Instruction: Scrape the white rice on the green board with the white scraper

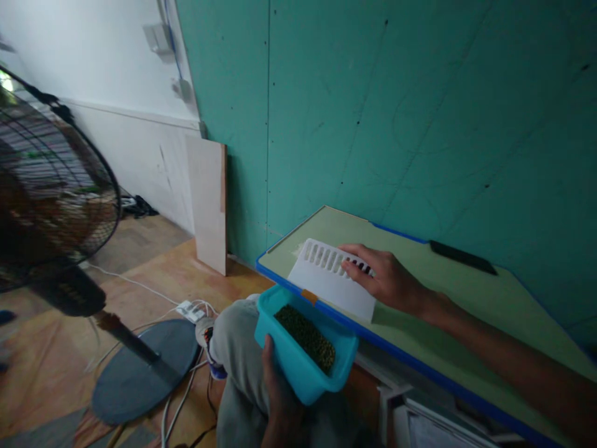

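Note:
My left hand (282, 398) grips a turquoise plastic tub (291, 367) from below and the side, with the thumb up along its wall. Small green grains that look like mung beans (308, 339) cover the tub's bottom. The tub is over my lap, close to the table's front edge. On the tabletop, my right hand (385, 277) is closed on the right end of a white tray (321, 256) with a row of long slots. White material shows below the slots; whether it is the tray's side or a separate sheet, I cannot tell.
The pale green table (466, 311) has a blue edge, with a dark strip (461, 256) near its back. Behind it rises a green wall (373, 112). A standing fan (60, 186), a power strip (190, 310) with cables and a leaning board (208, 205) are on the left.

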The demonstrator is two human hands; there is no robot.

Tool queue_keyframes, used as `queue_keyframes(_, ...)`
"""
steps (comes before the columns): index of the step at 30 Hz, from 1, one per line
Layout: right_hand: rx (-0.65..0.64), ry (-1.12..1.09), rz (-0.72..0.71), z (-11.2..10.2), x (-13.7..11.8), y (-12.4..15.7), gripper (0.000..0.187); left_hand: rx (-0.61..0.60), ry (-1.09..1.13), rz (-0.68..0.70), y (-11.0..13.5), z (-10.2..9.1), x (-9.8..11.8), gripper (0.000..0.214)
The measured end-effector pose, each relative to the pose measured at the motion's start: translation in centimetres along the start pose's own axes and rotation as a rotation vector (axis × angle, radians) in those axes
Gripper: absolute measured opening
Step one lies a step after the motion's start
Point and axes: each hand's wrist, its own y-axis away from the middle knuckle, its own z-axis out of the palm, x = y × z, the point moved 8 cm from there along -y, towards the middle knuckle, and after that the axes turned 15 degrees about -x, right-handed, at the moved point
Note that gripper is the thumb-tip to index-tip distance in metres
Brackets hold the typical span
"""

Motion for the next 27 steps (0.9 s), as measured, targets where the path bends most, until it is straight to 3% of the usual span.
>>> queue_keyframes(8,0.05,0.158,0.06,-1.0,2.9,-0.9,0.029,0.03,-0.025,0.004,0.1,0.0,0.2,0.061)
queue_keyframes(15,0.034,0.266,0.038,-1.5,3.3,-1.0,0.03,0.008,-0.048,0.029,-0.1,-0.3,0.4,0.057)
queue_keyframes(22,0.115,0.273,0.11,-3.5,4.9,-0.9,0.031,0.056,-0.046,0.01,0.2,0.0,0.7,0.057)
queue_keyframes(27,0.097,0.205,0.123,-2.6,6.1,-1.0,0.029,0.048,-0.057,0.025,0.2,0.3,0.7,0.059)
